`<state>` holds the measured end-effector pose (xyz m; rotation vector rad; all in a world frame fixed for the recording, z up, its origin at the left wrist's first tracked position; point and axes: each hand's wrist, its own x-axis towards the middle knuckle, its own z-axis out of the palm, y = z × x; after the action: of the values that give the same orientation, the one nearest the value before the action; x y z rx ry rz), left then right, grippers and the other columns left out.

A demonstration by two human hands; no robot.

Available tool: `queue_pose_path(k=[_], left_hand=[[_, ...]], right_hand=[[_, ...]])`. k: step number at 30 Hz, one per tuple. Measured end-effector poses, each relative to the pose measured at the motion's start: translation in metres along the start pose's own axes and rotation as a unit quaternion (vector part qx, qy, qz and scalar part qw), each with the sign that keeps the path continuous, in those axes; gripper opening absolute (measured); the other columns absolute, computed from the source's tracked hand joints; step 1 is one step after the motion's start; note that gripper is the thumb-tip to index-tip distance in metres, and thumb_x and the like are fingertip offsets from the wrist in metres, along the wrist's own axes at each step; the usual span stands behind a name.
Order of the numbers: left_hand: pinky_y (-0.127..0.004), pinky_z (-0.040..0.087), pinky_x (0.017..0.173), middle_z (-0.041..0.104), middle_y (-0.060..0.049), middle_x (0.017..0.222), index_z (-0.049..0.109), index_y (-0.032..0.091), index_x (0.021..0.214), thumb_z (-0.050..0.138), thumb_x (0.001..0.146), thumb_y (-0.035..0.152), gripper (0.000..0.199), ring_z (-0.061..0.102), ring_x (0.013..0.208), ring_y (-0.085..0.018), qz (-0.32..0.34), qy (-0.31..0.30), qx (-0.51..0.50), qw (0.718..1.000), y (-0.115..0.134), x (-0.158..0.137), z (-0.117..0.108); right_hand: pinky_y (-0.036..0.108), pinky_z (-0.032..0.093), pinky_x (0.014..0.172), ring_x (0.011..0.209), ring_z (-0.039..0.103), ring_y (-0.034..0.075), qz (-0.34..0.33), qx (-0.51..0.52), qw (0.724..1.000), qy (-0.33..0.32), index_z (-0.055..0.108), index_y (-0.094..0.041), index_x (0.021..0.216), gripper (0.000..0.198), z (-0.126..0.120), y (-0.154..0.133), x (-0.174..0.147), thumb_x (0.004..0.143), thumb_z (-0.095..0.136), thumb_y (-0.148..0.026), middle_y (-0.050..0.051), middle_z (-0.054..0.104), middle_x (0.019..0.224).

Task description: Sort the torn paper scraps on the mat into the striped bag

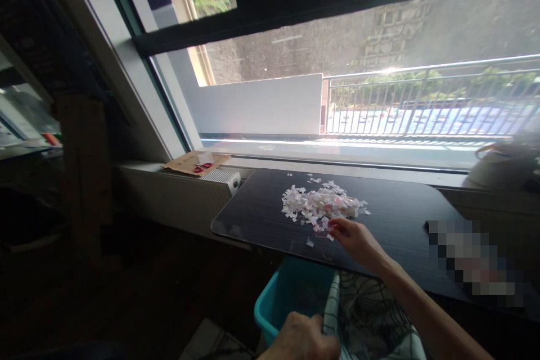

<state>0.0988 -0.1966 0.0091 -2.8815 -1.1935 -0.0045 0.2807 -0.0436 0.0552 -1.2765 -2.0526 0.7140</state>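
My right hand [348, 236] is over the dark table, at the near edge of a heap of torn paper scraps [316, 202]. Its thumb and fingers pinch a small, flat, pinkish see-through piece [321, 231]. Some scraps in the heap show pink print, and a few loose ones lie around it. Below the table edge stands a teal plastic bin [270, 298]. My left hand [301, 334] is closed at the bin's near rim, its fingertips partly hidden. Beside it hangs a checked cloth [369, 304] with dark lines. The bin's inside is too dim to make out.
The dark table [253, 208] has rounded corners and stands against a window sill. Red-handled scissors [203, 167] lie on a brown envelope [179, 163] at the left. A blurred-out object [472, 261] lies on the table's right side. A whitish rounded object [498, 166] stands on the sill.
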Motion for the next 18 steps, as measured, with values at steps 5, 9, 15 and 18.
queue_pose_path(k=[5, 9, 15, 18], left_hand=[[-0.022, 0.016, 0.037, 0.056, 0.000, 0.061, 0.066, 0.024, 0.078, 0.060, 0.078, 0.040, 0.017, 0.048, 0.043, -0.012, 0.002, 0.000, -0.004, 1.000, -0.001, 0.004, 0.003], [-0.021, 0.013, 0.036, 0.055, 0.000, 0.059, 0.066, 0.023, 0.076, 0.062, 0.076, 0.036, 0.013, 0.046, 0.041, -0.011, 0.013, 0.018, -0.011, 1.000, -0.003, 0.005, 0.012], [-0.020, 0.022, 0.037, 0.055, -0.002, 0.061, 0.065, 0.019, 0.074, 0.060, 0.076, 0.027, 0.010, 0.050, 0.045, -0.012, -0.034, 0.013, -0.032, 0.999, 0.002, 0.006, 0.020], [-0.021, 0.028, 0.039, 0.055, -0.003, 0.061, 0.066, 0.017, 0.076, 0.058, 0.078, 0.032, 0.017, 0.051, 0.047, -0.013, -0.059, -0.006, -0.073, 0.996, 0.007, 0.005, 0.020]], right_hand=[[0.027, 0.048, 0.066, 0.073, 0.067, 0.020, 0.005, 0.018, 1.000, -0.019, 0.069, -0.019, 0.100, 0.029, 0.009, -0.005, -0.006, 0.083, 0.051, -0.034, 0.005, 0.073, 0.081], [0.027, 0.049, 0.066, 0.072, 0.067, 0.019, 0.016, 0.055, 0.997, -0.043, 0.069, -0.019, 0.101, 0.030, 0.013, -0.006, -0.009, 0.083, 0.052, -0.035, 0.004, 0.073, 0.082], [0.027, 0.048, 0.064, 0.071, 0.066, 0.020, 0.026, 0.043, 0.998, -0.045, 0.069, -0.019, 0.103, 0.031, 0.014, -0.012, -0.010, 0.083, 0.052, -0.034, 0.005, 0.073, 0.081], [0.025, 0.047, 0.060, 0.066, 0.064, 0.018, 0.023, 0.070, 0.993, -0.091, 0.069, -0.020, 0.100, 0.027, 0.017, -0.022, -0.018, 0.082, 0.053, -0.033, 0.003, 0.073, 0.077]])
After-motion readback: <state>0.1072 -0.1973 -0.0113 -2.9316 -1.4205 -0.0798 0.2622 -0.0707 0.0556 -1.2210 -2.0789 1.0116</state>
